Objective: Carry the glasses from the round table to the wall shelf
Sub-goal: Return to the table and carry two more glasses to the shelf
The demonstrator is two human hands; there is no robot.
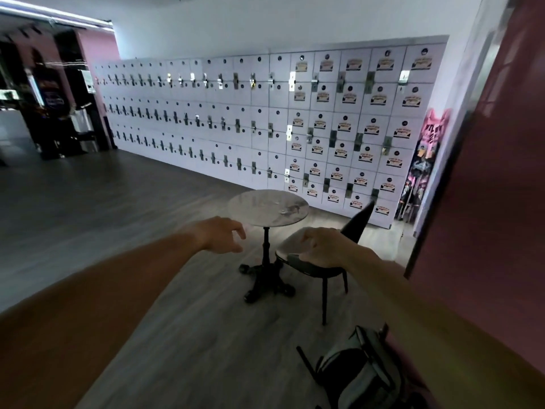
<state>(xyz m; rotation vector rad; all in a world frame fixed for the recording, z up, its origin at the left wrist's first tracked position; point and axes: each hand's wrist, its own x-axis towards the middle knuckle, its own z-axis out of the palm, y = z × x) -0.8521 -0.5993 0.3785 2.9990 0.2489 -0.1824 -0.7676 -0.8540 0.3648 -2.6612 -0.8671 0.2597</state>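
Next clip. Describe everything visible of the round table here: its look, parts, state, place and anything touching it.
The round table has a pale, marble-looking top on a slim dark pedestal ending in a splayed, ornate dark foot on the grey wood-look floor. It stands upright before the white lockers, a dark chair close at its right. Something small and clear, too blurred to identify, sits right of centre. Neither the left hand nor the right hand touches it; both hover, empty, fingers loosely curled.

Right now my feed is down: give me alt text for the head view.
Both bare hands, left hand and right hand, reach forward empty, fingers loosely curled, toward a round table ahead. A dark chair stands to its right, white lockers behind. The tabletop is blurred; no glasses can be made out.
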